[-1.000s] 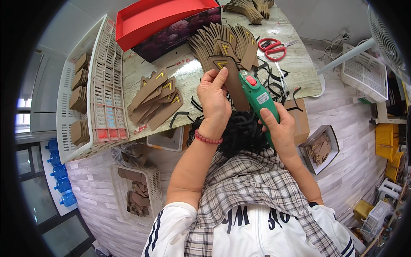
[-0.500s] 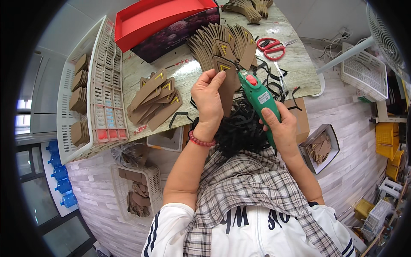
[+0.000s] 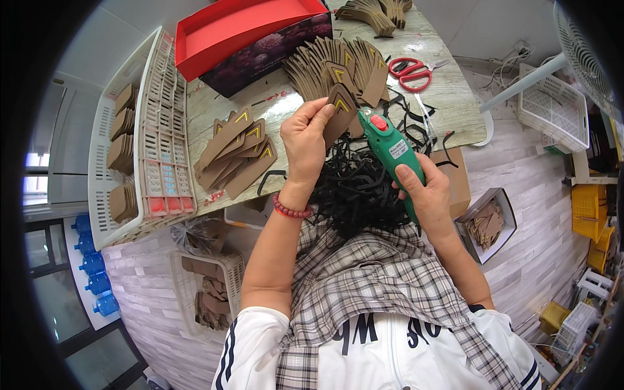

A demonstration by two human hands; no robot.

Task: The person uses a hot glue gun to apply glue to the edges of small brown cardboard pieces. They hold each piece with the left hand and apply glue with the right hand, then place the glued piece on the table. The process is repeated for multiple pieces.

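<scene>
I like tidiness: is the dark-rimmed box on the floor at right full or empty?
Partly filled: brown pieces lie heaped inside the box, with bare inner wall showing.

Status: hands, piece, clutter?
Left hand pinching brown piece. Right hand gripping green tool, tip beside piece. Black strips heaped close by.

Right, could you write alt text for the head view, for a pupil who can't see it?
The left hand pinches a brown strip with a yellow chevron, while the right hand holds a green tool close to it. Black scraps are heaped below; more strips, red scissors and a red box rest on the table.
</scene>
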